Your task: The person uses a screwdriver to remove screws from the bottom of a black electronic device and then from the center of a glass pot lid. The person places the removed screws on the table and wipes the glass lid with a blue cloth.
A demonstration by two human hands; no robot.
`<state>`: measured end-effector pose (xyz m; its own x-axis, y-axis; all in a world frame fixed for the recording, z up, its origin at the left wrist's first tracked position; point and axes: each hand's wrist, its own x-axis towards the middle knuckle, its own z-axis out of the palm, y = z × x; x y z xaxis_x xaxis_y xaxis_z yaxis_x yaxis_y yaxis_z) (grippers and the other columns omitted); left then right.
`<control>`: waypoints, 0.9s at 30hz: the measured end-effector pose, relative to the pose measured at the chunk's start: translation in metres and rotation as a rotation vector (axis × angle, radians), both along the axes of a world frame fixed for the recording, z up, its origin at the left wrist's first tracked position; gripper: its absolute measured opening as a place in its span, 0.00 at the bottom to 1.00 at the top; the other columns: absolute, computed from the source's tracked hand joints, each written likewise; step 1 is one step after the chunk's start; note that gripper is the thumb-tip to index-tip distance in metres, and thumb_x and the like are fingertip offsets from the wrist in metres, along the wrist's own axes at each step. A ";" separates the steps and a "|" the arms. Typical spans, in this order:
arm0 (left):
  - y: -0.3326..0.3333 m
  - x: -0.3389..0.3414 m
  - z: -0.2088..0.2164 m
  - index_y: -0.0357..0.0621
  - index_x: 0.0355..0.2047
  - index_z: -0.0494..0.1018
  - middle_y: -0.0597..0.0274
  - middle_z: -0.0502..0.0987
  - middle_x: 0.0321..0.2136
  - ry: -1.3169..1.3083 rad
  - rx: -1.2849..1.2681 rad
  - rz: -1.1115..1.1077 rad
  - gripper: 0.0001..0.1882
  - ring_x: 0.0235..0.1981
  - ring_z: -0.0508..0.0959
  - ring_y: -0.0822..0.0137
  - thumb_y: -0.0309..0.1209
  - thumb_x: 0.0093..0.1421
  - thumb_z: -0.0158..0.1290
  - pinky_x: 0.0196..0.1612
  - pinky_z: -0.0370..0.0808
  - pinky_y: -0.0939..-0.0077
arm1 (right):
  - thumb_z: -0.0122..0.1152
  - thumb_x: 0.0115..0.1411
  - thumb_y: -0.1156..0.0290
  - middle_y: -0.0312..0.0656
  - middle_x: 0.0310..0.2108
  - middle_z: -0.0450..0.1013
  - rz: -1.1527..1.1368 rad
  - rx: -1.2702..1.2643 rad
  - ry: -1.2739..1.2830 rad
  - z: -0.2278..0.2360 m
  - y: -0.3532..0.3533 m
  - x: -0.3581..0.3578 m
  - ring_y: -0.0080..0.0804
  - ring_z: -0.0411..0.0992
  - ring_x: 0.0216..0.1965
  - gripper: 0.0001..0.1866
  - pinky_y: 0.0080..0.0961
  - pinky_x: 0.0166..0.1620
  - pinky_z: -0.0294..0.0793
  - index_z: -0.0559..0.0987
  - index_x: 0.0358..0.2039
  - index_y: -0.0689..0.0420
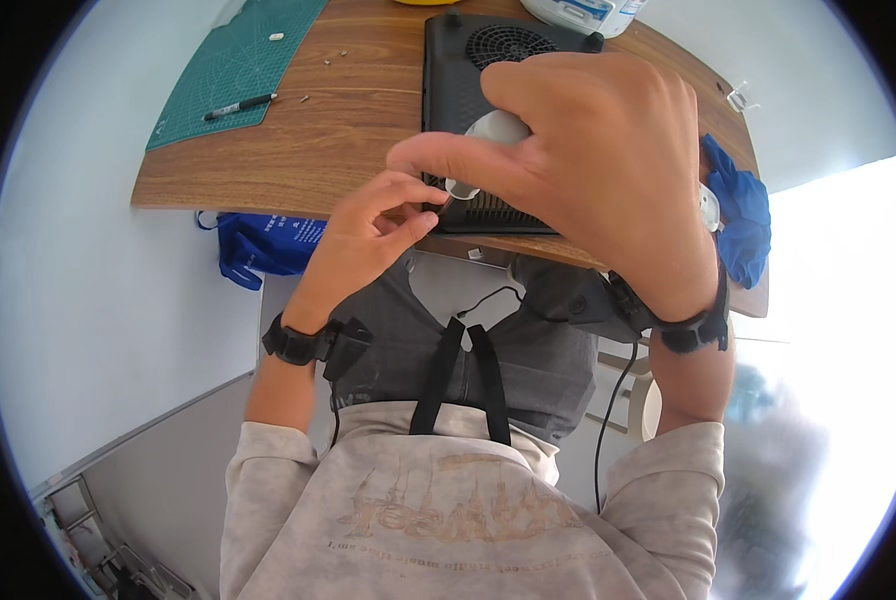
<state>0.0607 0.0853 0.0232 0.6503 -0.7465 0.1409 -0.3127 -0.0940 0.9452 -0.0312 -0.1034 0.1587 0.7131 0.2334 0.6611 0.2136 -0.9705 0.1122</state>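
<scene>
My right hand (608, 150) is wrapped round the pale grey-and-white handle of a screwdriver (498, 128), which slants down to the left. At its lower end a thin dark shaft comes out of a white collar. My left hand (368, 230) is closed, thumb and fingertips pinching about the end of that shaft; the very tip is hidden between the fingers. Both hands are over the near edge of a black vented appliance (448, 75), lying with a round fan grille (508, 46) and small feet upward. My right hand covers much of its right side.
A wooden table (358, 130) carries a green cutting mat (233, 65) with a marker pen (240, 107) at left. Several tiny metal pieces (328, 62) lie beside it. A white container (588, 12) stands behind the appliance. Blue cloth (740, 215) sits at the right edge; a blue bag (268, 240) hangs below left.
</scene>
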 end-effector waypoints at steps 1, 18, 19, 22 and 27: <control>-0.001 0.000 0.007 0.41 0.41 0.81 0.65 0.77 0.40 0.016 -0.010 -0.009 0.08 0.37 0.79 0.74 0.24 0.61 0.60 0.37 0.77 0.81 | 0.74 0.46 0.39 0.35 0.09 0.56 -0.021 0.002 -0.014 -0.001 0.002 0.000 0.32 0.54 0.10 0.34 0.28 0.15 0.51 0.66 0.10 0.54; -0.004 0.006 0.003 0.36 0.39 0.80 0.53 0.82 0.27 -0.418 0.006 0.090 0.09 0.28 0.82 0.65 0.24 0.58 0.62 0.33 0.76 0.73 | 0.68 0.56 0.47 0.33 0.13 0.61 -0.025 0.002 0.011 -0.003 0.029 -0.002 0.32 0.63 0.12 0.23 0.29 0.16 0.61 0.76 0.19 0.54; -0.003 0.007 -0.001 0.36 0.39 0.80 0.53 0.82 0.27 -0.423 0.003 0.094 0.08 0.28 0.82 0.65 0.23 0.57 0.61 0.32 0.76 0.73 | 0.69 0.56 0.52 0.34 0.14 0.63 0.041 0.073 0.036 -0.002 0.030 -0.003 0.32 0.64 0.14 0.20 0.29 0.18 0.63 0.76 0.21 0.54; -0.003 0.005 0.000 0.36 0.38 0.80 0.51 0.81 0.27 -0.321 -0.038 0.085 0.07 0.27 0.81 0.62 0.21 0.58 0.59 0.33 0.76 0.72 | 0.72 0.53 0.63 0.36 0.17 0.66 0.223 0.265 0.089 -0.002 0.029 -0.007 0.33 0.67 0.17 0.14 0.30 0.21 0.66 0.76 0.26 0.56; -0.004 0.003 0.012 0.34 0.37 0.78 0.51 0.80 0.26 -0.364 -0.031 0.037 0.06 0.26 0.80 0.57 0.21 0.59 0.56 0.33 0.76 0.71 | 0.74 0.49 0.62 0.39 0.17 0.67 0.288 0.324 0.131 -0.004 0.016 -0.002 0.37 0.67 0.17 0.16 0.30 0.22 0.66 0.75 0.25 0.57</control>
